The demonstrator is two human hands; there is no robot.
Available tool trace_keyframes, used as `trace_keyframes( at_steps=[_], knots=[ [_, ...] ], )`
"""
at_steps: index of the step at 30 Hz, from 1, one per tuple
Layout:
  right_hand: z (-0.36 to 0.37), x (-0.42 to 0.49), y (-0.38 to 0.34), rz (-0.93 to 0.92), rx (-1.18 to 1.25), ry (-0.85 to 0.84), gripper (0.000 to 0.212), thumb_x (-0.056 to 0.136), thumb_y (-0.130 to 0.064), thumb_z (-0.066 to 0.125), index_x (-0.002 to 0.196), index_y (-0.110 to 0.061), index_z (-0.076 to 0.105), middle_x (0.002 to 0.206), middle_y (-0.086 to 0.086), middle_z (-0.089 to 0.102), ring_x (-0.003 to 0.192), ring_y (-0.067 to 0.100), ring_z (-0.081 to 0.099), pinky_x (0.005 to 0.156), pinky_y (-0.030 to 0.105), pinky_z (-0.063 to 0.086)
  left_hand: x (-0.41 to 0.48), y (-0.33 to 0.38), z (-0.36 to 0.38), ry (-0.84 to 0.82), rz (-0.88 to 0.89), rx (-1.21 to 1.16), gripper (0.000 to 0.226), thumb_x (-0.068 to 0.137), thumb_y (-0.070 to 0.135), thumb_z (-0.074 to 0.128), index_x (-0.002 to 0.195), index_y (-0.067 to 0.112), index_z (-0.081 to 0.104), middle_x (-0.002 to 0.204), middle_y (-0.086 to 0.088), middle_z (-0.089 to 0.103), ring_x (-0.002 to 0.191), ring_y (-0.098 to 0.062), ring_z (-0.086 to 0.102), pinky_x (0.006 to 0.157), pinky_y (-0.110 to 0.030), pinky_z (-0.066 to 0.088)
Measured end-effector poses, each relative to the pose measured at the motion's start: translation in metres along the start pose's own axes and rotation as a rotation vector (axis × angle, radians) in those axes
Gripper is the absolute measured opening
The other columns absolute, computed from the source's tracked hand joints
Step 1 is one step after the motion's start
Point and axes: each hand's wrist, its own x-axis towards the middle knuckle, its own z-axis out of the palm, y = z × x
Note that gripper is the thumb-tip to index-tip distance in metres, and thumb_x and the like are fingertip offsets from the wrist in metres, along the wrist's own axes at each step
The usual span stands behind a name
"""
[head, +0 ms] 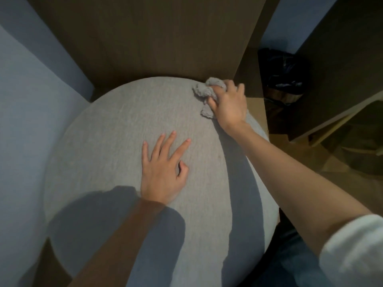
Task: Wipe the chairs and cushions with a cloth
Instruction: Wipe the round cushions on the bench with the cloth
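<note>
**Clerk:** Item one?

**Cataloguer:** Cushion [116,141]. Round, grey, fabric-covered. It sits against a wooden chair back [155,38] at its far edge. All other places are given from the cushion.

**Clerk:** Item two, the cloth?

**Cataloguer:** Cloth [202,91]. Grey, crumpled into a wad. It lies on the cushion's far right rim, just where the rim meets the chair back. Bunched like this it probably gives a firm pad for working into that seam.

**Clerk:** Hands?

**Cataloguer:** Right hand [228,104]: at the cushion's far right rim, fingers [213,99] curled and clamped on the cloth, pressing it down onto the fabric. Left hand [163,168]: near the cushion's centre, palm down, fingers [158,146] straight and spread apart, holding nothing. It appears placed there to brace the cushion against sliding under the wiping stroke.

**Clerk:** Progress?

**Cataloguer:** Judged as wiping the cushion top, at its edge. No difference shows between wiped and unwiped fabric.

**Clerk:** Sundries?

**Cataloguer:** Dark-lined bin [284,75], beyond the cushion's right side, well apart. White sleeve [350,251], pushed up on the right arm, at the cushion's near right.
</note>
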Motion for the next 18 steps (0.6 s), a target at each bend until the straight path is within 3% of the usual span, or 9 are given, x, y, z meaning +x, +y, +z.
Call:
trace_keyframes(
  at_steps=[8,13,18],
  knots=[
    [-0.036,-0.125,0.073,0.231,0.188,-0.056,0.036,0.099,-0.036,0.042,0.132,-0.021,0.047,0.131,0.016,0.041,0.113,0.038,0.038,0.085,0.044,0.041,-0.002,0.002,-0.002,-0.057,-0.025,0.025,0.056,0.089,0.038,0.027,0.143,0.035,0.038,0.154,-0.002,0.032,0.143,-0.022,0.025,0.117,-0.053,0.008],
    [-0.058,-0.207,0.064,0.298,0.311,-0.094,0.030,0.100,-0.028,0.043,0.128,-0.018,0.046,0.130,0.014,0.036,0.109,0.033,0.036,0.086,0.036,0.034,-0.002,0.006,-0.004,-0.118,-0.112,0.034,0.058,0.090,0.042,0.023,0.148,0.036,0.026,0.158,-0.002,0.020,0.146,-0.020,0.014,0.118,-0.048,0.000],
    [-0.076,-0.288,0.027,0.265,0.351,-0.167,0.029,0.098,-0.021,0.048,0.126,-0.019,0.047,0.134,0.015,0.031,0.111,0.031,0.031,0.095,0.041,0.035,-0.008,0.011,-0.010,-0.112,-0.198,0.078,0.057,0.094,0.045,0.026,0.150,0.032,0.022,0.159,-0.004,0.017,0.145,-0.025,0.013,0.117,-0.050,0.001]
  ],
)
